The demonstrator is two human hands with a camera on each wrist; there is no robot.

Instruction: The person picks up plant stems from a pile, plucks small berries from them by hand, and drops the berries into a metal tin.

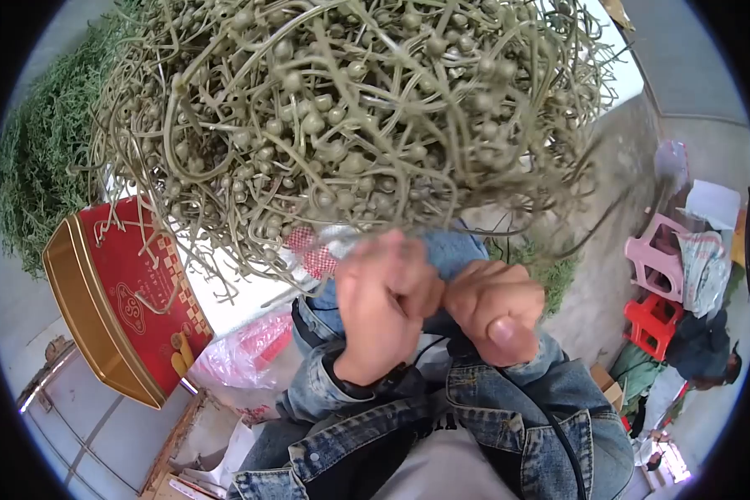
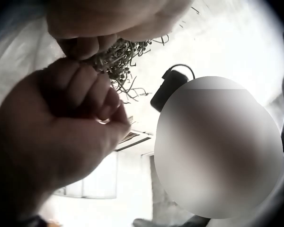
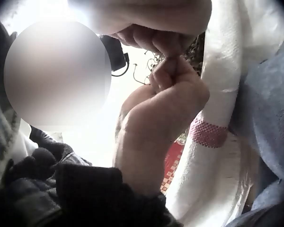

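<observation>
My left hand (image 1: 387,304), blurred, and my right hand (image 1: 496,312) meet over my lap with fingers curled. Their fingertips pinch together at the near edge of a big tangle of green-grey plant stems (image 1: 308,125) with round berry-like beads. Thin stems show right beside the fingers, though the pinched part is mostly hidden. In the left wrist view, the right hand (image 2: 61,127) curls under the left hand (image 2: 123,19). From the right wrist, the left hand (image 3: 161,113) reaches up to the right hand (image 3: 156,16), fingertips touching.
The tangle covers a white table (image 1: 233,287). A red and gold tin (image 1: 133,300) and feathery green foliage (image 1: 46,158) stand left. Clear plastic wrap (image 1: 246,354) lies below the tin. Pink (image 1: 658,254) and red stools (image 1: 654,325) stand right, near another person (image 1: 700,350).
</observation>
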